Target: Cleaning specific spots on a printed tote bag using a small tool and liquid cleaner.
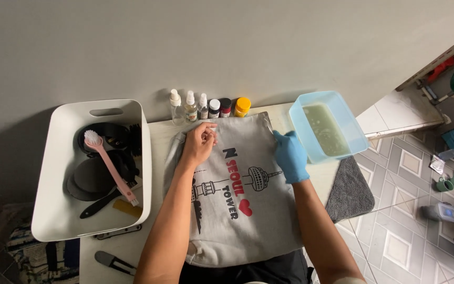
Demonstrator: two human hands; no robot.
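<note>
A light grey cloth sweatshirt with a black tower picture and a red heart (pixel 237 200) lies spread flat on the white tabletop (pixel 156 134), right in front of the person. The bare left hand (pixel 199 143) rests on the top left part of the sweatshirt, with its fingers (pixel 209 134) curled together and pinching a bit of the cloth near the top edge. The right hand (pixel 291 156), in a blue rubber glove, lies flat on the right side of the sweatshirt, fingers close together and pressing down, not holding anything. Just beside that hand, to the right, sits a see-through blue plastic tub with cloudy water in it (pixel 328 126). Behind the sweatshirt, by the wall, stands a row of small bottles and jars (pixel 208 107). To the left is a white plastic bin (pixel 91 165) holding a pink brush with a long handle (pixel 109 165) and some dark things.
</note>
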